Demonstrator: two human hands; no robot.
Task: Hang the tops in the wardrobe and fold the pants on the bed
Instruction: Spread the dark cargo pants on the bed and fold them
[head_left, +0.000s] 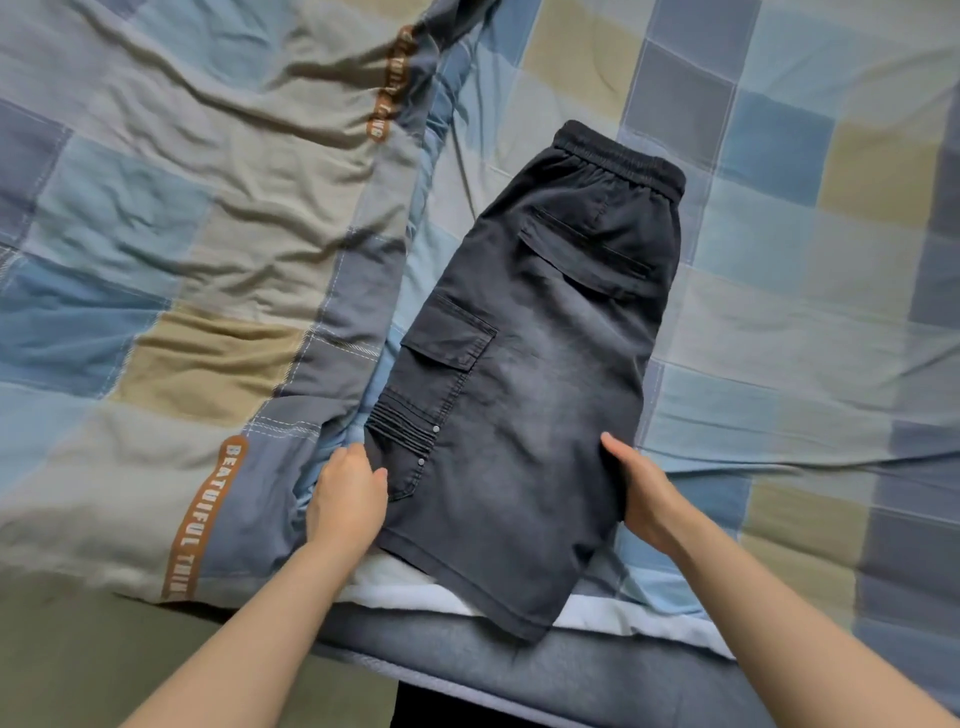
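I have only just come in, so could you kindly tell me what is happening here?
A person is folding dark grey cargo shorts on a bed with a checked blue and beige sheet. The shorts lie already folded in half lengthwise, waistband away from the person. The left hand and the right hand hold the two side edges near the hem. A rumpled checked quilt lies to the left.

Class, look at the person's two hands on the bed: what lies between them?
In the head view, the lower leg part of the dark shorts lies between the left hand and the right hand, each at one side edge.
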